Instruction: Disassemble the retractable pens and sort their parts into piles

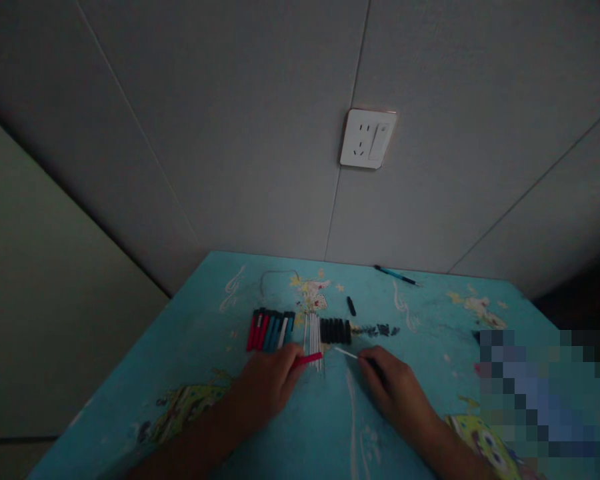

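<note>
Red barrel (pixel 310 359) in left hand (pixel 275 377), thin white refill (pixel 347 353) in right hand (pixel 393 383).

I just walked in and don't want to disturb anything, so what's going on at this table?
A person is working with small parts at a table. The left hand holds a red tube, and the right hand holds a thin white stick, the two held apart. Beyond the hands, coloured tubes, white sticks and short black pieces lie in side-by-side groups. A loose black piece lies farther back.
</note>
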A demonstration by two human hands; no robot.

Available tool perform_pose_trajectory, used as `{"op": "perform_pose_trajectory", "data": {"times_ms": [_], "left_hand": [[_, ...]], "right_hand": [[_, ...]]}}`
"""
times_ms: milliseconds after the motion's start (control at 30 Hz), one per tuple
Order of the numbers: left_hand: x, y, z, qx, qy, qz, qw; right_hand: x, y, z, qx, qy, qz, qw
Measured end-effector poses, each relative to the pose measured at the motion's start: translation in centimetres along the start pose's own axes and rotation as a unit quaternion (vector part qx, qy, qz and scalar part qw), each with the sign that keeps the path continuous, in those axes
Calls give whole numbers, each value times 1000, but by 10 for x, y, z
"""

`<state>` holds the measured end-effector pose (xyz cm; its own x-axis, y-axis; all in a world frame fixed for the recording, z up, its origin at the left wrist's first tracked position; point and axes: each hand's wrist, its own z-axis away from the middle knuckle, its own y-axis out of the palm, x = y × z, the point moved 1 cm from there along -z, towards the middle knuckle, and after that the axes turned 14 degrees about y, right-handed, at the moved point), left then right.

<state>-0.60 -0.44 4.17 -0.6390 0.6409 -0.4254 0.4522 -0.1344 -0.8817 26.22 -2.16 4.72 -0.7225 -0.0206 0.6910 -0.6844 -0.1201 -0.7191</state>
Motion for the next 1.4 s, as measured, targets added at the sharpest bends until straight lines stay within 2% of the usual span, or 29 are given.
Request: {"op": "perform_pose_trajectory", "data": {"times_ms": [133,233,300,367,533,667,833,967,1067,1167,1333,1400], "left_hand": [[-9,0,4,-35,-27,159,986],[-15,1,4,-28,-11,245,969],[-16,1,2,-24,10,259,966],[-15,0,0,-44,8,261,964],[-3,-7,-2,-136,-60,278,949],[6,-8,-2,-159,-85,308,934],[9,-7,-2,-191,-133,316,920],[11,-13,-6,-256,-168,322,896],[13,-20,-9,-285,-169,312,890],[14,-24,-7,-280,-163,295,899],[11,-15,0,-186,-114,301,928],[8,-10,1,-166,-94,299,935]], "right_hand": [[14,10,8,44,-43,-32,998],[23,19,16,76,-94,-45,992],[25,23,19,85,-113,-46,989],[24,25,21,88,-121,-40,988],[17,19,17,66,-100,-27,992],[17,12,15,60,-73,-21,995],[19,14,15,68,-64,3,996],[17,15,13,62,-65,7,996],[16,13,11,47,-49,6,998],[17,10,9,34,-43,-4,998],[27,16,16,62,-58,-54,995],[33,24,23,84,-79,-58,992]]}}
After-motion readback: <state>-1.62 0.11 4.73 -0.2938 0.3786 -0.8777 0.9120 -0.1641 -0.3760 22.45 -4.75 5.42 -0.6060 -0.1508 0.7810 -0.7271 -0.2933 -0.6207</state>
